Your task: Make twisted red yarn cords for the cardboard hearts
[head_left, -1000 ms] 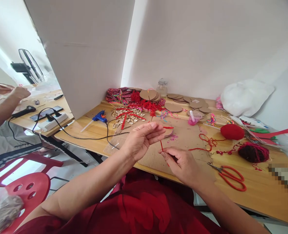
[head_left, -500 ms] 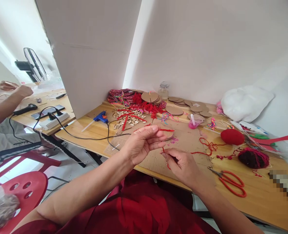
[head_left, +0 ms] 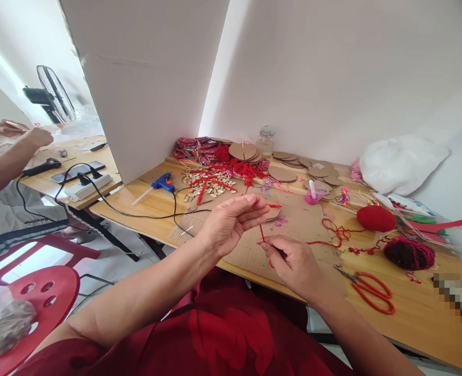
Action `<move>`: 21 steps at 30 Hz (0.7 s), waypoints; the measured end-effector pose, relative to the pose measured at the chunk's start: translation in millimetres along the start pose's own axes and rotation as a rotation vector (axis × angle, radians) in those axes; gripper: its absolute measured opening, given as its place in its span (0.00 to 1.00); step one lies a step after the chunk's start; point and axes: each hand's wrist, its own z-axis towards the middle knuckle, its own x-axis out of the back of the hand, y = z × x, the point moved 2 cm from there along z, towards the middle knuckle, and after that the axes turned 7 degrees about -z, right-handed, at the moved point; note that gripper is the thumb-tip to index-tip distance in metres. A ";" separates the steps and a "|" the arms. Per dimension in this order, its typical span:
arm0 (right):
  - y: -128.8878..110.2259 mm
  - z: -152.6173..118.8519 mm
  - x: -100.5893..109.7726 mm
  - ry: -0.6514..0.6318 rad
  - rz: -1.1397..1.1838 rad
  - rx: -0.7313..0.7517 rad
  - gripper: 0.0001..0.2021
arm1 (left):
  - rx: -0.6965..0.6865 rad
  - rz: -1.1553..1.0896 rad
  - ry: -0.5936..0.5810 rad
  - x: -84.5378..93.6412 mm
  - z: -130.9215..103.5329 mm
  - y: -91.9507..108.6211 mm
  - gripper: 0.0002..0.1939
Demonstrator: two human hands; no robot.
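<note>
My left hand [head_left: 236, 219] is raised over the cardboard sheet [head_left: 250, 253], its thumb and fingers closed on red yarn [head_left: 262, 232]. The yarn runs down, taut, to my right hand [head_left: 289, 258], whose thumb and forefinger pinch it. A short piece of red yarn shows beyond my left fingertips, near a cardboard disc [head_left: 273, 213] partly hidden by that hand. More red yarn trails right from my right hand across the cardboard toward a red yarn ball [head_left: 376, 218].
Red-handled scissors [head_left: 371, 292] lie at the right, below a dark red yarn ball [head_left: 409, 253]. A blue glue gun [head_left: 163, 182] and its cord are left of the pale chips [head_left: 211, 185]. Cardboard discs [head_left: 322, 169] lie behind. At far left are another person's hands [head_left: 38, 137].
My left fingers have drawn closer together and moved slightly up, with a longer stretch of yarn showing between my hands. The view has shifted slightly.
</note>
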 end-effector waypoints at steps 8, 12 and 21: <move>-6.5 -4.4 3.1 -0.016 -0.063 0.043 0.11 | -0.049 0.035 0.006 6.9 3.3 -1.5 0.04; -18.9 -2.1 15.9 -0.030 -0.156 0.147 0.12 | -0.108 0.139 0.015 17.7 6.2 -7.7 0.07; -27.6 22.6 56.8 0.097 -0.313 0.493 0.11 | 0.119 0.338 -0.052 33.8 4.3 -23.1 0.11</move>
